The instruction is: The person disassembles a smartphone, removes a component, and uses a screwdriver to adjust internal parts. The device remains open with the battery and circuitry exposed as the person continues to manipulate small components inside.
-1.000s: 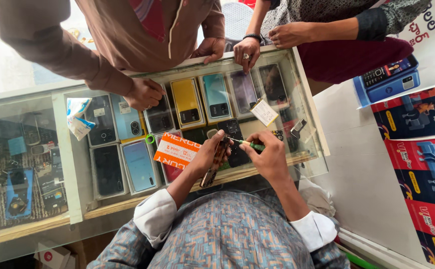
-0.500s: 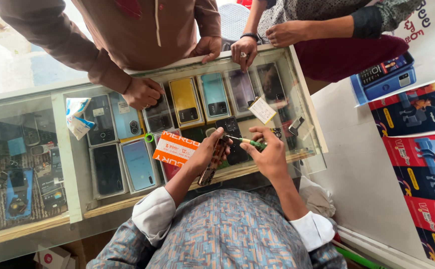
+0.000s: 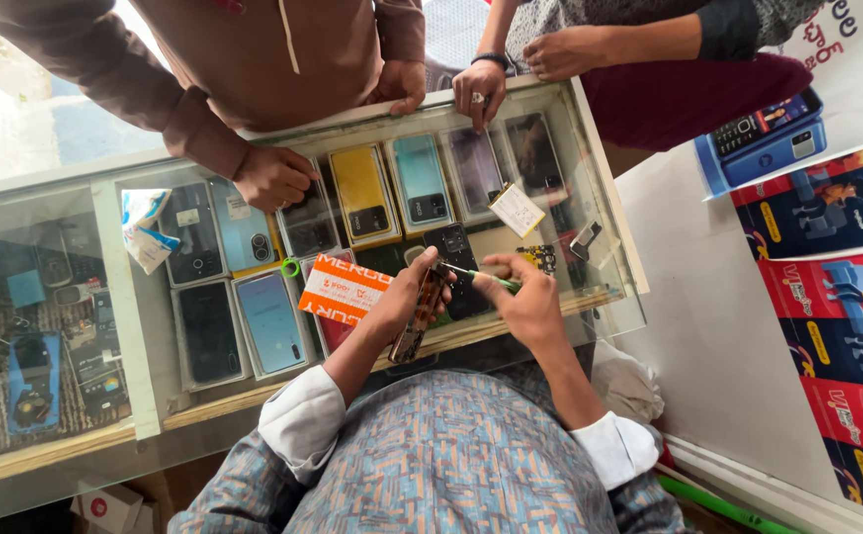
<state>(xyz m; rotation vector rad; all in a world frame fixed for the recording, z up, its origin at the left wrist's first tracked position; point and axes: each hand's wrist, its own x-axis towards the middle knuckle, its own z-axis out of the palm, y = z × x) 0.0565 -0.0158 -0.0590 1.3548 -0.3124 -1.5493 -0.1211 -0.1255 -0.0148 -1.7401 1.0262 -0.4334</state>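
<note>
Head view — left hand (image 3: pixel 407 297) gripping phone (image 3: pixel 420 314), right hand (image 3: pixel 525 302) with screwdriver (image 3: pixel 481 276)

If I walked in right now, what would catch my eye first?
Most likely the two hands at the centre: the left hand grips an opened phone edge-up, while the right hand holds a thin green tool to its top end. Beneath them a glass display counter shows rows of phones, a yellow one standing out, with an orange box lying on the glass. Other people's hands rest along the far edge.

Orange box (image 3: pixel 341 291) on glass counter (image 3: pixel 76 297)
</note>
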